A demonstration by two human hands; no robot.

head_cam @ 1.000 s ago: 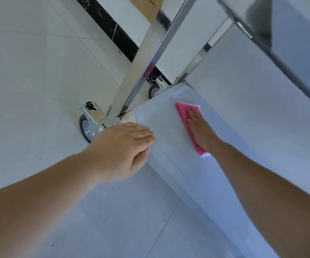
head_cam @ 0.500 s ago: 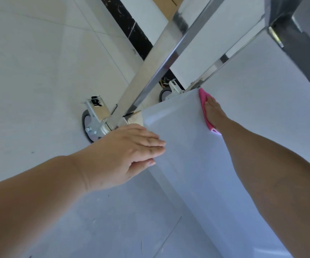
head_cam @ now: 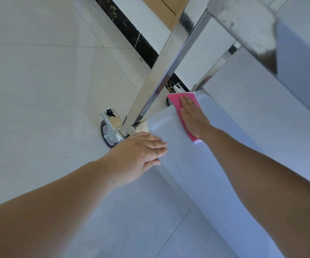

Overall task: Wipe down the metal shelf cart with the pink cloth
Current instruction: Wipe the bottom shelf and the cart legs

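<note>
Since a moment before, the right hand (head_cam: 191, 116) had slid the flat pink cloth (head_cam: 178, 104) from the far edge toward the left end of the smooth grey lowest shelf (head_cam: 215, 164) of the metal shelf cart. It seemed this shelf was nearly wiped over. The hand lay open and flat, pressing the cloth. The left hand (head_cam: 139, 155), open too and holding nothing, rested on the near corner, beside the shiny square steel post (head_cam: 161, 71) and grey caster wheel (head_cam: 106, 135).
</note>
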